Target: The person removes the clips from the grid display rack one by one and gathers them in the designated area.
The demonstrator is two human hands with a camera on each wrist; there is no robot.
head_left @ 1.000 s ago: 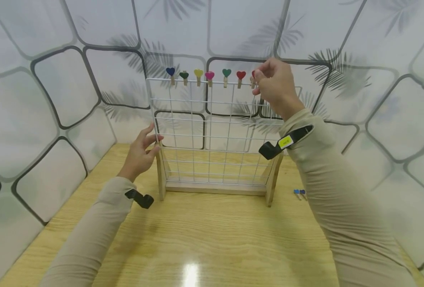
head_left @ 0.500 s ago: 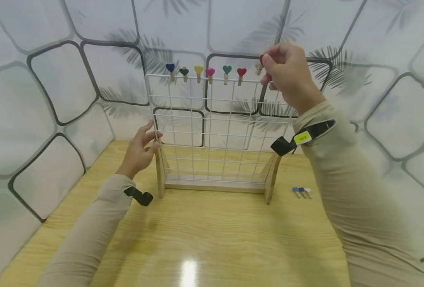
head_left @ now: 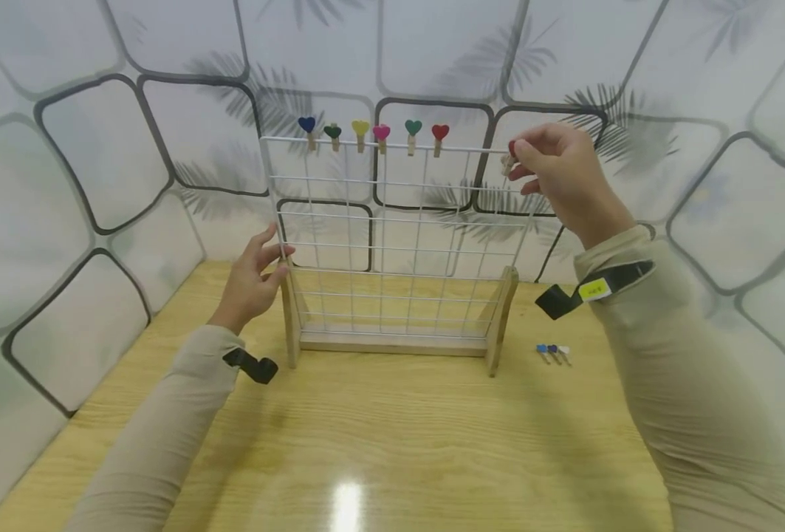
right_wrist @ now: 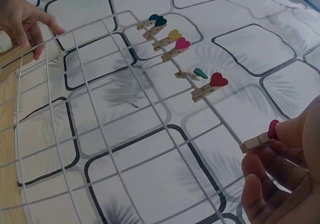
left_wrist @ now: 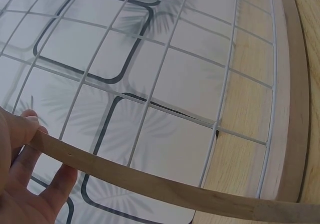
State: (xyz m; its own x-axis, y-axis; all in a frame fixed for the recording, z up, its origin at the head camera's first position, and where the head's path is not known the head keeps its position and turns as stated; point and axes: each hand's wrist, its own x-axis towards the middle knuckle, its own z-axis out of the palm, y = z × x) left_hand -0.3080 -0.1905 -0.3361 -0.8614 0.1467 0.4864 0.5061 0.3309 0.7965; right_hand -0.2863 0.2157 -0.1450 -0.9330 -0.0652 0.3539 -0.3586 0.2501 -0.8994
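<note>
A red-heart clothespin (right_wrist: 257, 143) is near the upper right corner of the wire grid rack (head_left: 392, 344), pinched between thumb and forefinger of the raised right hand (head_left: 563, 161). The left hand (head_left: 251, 286), fingers parted, holds the rack's left side. Six heart clothespins (head_left: 382, 133) line its top; three clothespins (head_left: 553, 349) lie to its right.

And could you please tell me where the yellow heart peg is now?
In the head view, the yellow heart peg sits on the top wire of the rack, left of centre, between the dark green heart peg and the pink heart peg.
</note>
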